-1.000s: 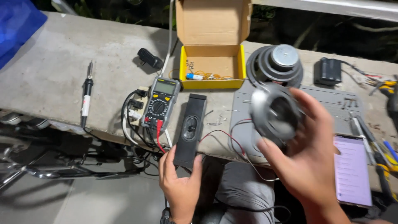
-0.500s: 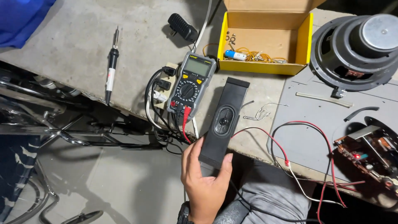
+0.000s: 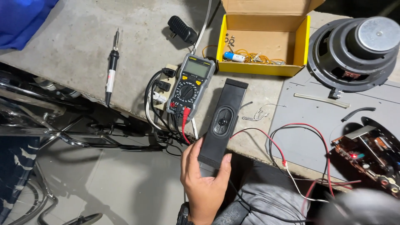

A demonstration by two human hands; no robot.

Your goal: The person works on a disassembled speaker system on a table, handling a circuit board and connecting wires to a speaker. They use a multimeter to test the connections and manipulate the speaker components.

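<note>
Nearest the camera, the left hand (image 3: 204, 183) grasps the near end of a black speaker bar (image 3: 223, 123), thumb on its left edge and fingers (image 3: 226, 163) wrapped up its right edge, palm under the end. The bar runs straight away from that hand, its long axis pointing far and slightly right; the near end overhangs the bench edge above the person's lap, while the far part rests on the concrete bench (image 3: 75, 46). The right hand is not clearly in view, only a grey blur at the bottom right, so its state cannot be told, and the left hand is the nearer one. The bar is a slim matte box with an oval driver set in its middle and a stepped far end; red and black wires (image 3: 275, 141) trail from its right side toward a circuit board (image 3: 366, 154). Just left of the bar lies a grey multimeter (image 3: 189, 85) with probe leads plugged in, and farther left a soldering iron (image 3: 110, 73). Beyond the bar's far end sits an open yellow box (image 3: 264, 68) of small parts, and at far right a large round speaker (image 3: 354, 50).
</note>
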